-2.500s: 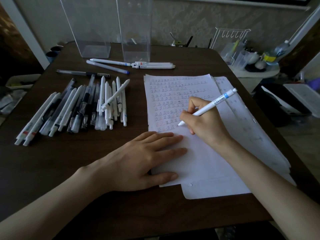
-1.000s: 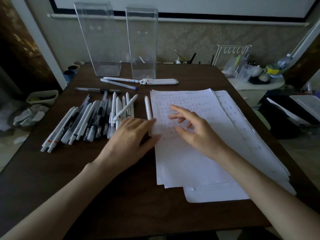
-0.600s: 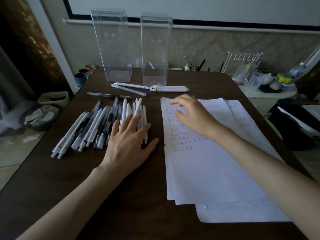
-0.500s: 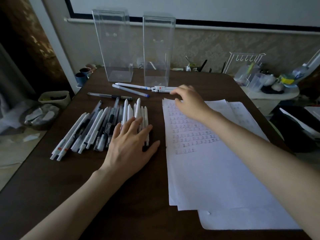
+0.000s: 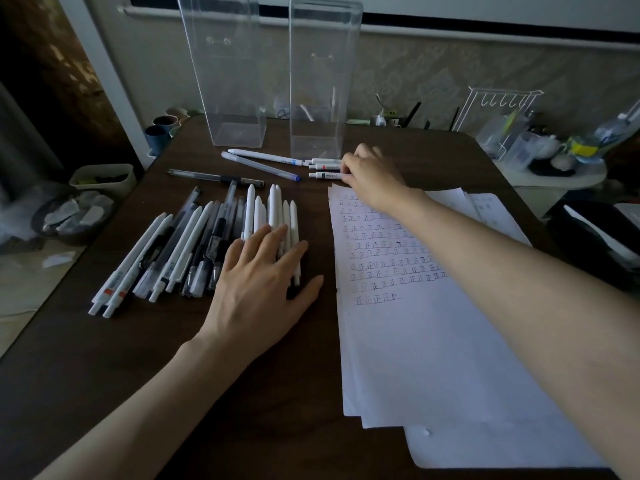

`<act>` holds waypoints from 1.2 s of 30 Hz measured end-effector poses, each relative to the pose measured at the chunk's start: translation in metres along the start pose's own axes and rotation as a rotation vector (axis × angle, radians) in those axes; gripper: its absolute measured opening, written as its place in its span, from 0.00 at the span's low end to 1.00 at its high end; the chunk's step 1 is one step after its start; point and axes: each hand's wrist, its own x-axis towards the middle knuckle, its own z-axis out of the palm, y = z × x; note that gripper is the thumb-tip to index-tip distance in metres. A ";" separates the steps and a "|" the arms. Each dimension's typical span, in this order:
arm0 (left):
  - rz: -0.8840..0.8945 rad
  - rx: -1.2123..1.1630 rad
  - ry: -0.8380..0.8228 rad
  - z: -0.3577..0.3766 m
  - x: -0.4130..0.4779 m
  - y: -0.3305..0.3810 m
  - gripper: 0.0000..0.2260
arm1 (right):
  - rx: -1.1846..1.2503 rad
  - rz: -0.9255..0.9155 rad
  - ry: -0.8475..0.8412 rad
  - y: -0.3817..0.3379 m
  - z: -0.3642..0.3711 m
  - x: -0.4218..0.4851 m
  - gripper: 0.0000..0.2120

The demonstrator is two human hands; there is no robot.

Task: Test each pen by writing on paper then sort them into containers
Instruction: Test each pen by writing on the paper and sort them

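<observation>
A row of white and dark pens (image 5: 180, 247) lies at the left of the dark table. My left hand (image 5: 258, 282) rests flat on the right end of that row, fingers spread, holding nothing. A stack of paper (image 5: 415, 323) with rows of written marks lies to the right. My right hand (image 5: 372, 174) reaches past its top edge, fingertips closed on the end of a white pen (image 5: 327, 175) that lies on the table. Two similar pens (image 5: 325, 163) lie just behind it. Two tall clear containers (image 5: 225, 74) (image 5: 322, 81) stand empty at the back.
Two long white pens (image 5: 263, 160) and a dark pen (image 5: 214, 176) lie in front of the containers. Cups (image 5: 157, 136) sit off the table's back left corner. A wire rack (image 5: 498, 109) and a cluttered side table (image 5: 554, 157) stand at the right.
The pen I wrote with went from my right hand onto the left row. My left hand moved onto that row. My right hand reached forward to the white pens by the right container.
</observation>
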 end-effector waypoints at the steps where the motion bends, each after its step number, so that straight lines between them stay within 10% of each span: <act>1: 0.001 -0.010 -0.001 -0.001 0.000 0.000 0.29 | 0.004 -0.028 0.016 0.000 -0.004 -0.003 0.08; 8: 0.079 -0.059 0.036 -0.004 -0.002 0.002 0.25 | 0.225 -0.090 0.225 0.000 -0.048 -0.067 0.09; 18: 0.753 -0.261 -0.137 -0.009 -0.032 0.043 0.19 | 0.159 0.143 0.412 -0.010 -0.051 -0.192 0.26; 27: 0.783 -0.236 -0.195 -0.010 -0.024 0.050 0.15 | 0.244 0.019 0.505 -0.016 -0.042 -0.193 0.25; 36: 0.877 -0.290 -0.261 0.002 -0.012 0.075 0.21 | 0.853 0.251 0.624 -0.014 -0.056 -0.198 0.15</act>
